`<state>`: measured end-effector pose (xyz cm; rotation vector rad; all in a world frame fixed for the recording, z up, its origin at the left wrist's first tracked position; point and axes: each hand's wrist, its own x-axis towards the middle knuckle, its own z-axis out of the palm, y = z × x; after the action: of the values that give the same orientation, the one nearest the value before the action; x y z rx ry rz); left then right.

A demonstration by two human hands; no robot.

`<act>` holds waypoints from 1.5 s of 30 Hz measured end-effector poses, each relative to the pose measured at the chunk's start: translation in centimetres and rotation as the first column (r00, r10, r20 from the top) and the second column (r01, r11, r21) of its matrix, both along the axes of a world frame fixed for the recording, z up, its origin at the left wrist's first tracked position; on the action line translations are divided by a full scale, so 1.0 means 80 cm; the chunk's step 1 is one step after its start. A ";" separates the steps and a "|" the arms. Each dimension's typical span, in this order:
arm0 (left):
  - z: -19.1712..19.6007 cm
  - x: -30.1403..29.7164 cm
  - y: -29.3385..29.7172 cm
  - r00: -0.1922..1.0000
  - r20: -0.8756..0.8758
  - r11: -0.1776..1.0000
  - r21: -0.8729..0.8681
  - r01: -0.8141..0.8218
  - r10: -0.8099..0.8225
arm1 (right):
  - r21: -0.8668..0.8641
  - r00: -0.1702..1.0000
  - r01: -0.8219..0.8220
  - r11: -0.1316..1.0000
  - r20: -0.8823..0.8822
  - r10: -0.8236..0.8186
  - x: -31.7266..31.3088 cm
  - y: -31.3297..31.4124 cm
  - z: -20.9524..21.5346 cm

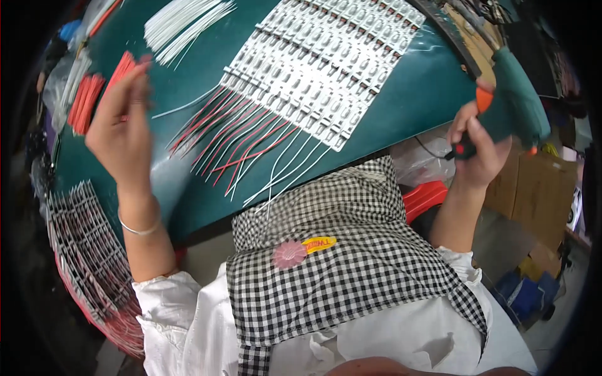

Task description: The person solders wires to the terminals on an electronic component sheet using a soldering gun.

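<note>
My left hand (pixel 122 122) is raised over the left of the table, fingers bent together and slightly blurred. It overlaps a bundle of red wires (pixel 119 72); whatever its fingertips pinch cannot be made out. At the right, my right hand (pixel 480 147) grips a teal gun-shaped tool (pixel 523 100) by its black handle, with an orange part by the fingers and a dark cord at the handle's end. Between the hands lies a sheet of white light modules (pixel 320 69) in rows. Red, white and dark wires (pixel 235 141) fan out from its near-left edge.
A bundle of white wires (pixel 182 28) and another red bundle (pixel 86 103) lie on the dark green table (pixel 188 207). Wired module strips (pixel 94 250) hang at the left. A dark bar (pixel 448 37) borders the table's far right; cardboard boxes (pixel 539 194) stand beyond.
</note>
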<state>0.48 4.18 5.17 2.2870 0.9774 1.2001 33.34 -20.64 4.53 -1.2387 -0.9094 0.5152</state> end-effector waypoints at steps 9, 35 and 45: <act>-0.003 0.082 -0.107 0.873 0.258 0.103 -0.940 0.326 -0.413 | 0.053 0.926 -0.337 0.940 -0.162 0.341 -0.092 0.030 -0.029; -0.006 0.110 -0.126 0.814 0.417 0.036 -0.882 0.470 -0.405 | -0.062 0.992 -0.099 0.993 -0.086 0.093 -0.131 0.035 -0.017; -0.013 0.105 -0.135 0.813 0.235 0.443 -0.741 0.504 -0.532 | -0.075 0.994 -0.098 0.992 -0.062 0.093 -0.125 0.029 -0.026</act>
<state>8.88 -6.62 4.11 1.6509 0.5343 0.3243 23.34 -18.33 2.46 -1.2485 -0.9099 0.6651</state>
